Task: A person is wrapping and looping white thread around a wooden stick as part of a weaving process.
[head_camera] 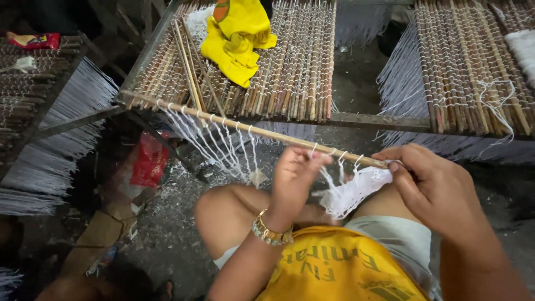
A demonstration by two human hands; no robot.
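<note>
The left hand (pixel 292 175) pinches thin white strings (pixel 223 142) hanging from a long, smooth wooden stick (pixel 253 130). The right hand (pixel 432 187) grips the stick's end, fingers closed, beside a bunch of soft white threads (pixel 354 192) above the lap. A crumpled yellow cloth (pixel 237 39) lies on a bumpy mat of tied sticks (pixel 295 67).

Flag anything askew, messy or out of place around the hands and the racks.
A yellow cloth lies crumpled on the middle stick rack, where a few sticks lie askew across the rows. Loose white string tangles on the right rack. White scraps litter the floor. Both hands, left and right, hold the strung stick normally.
</note>
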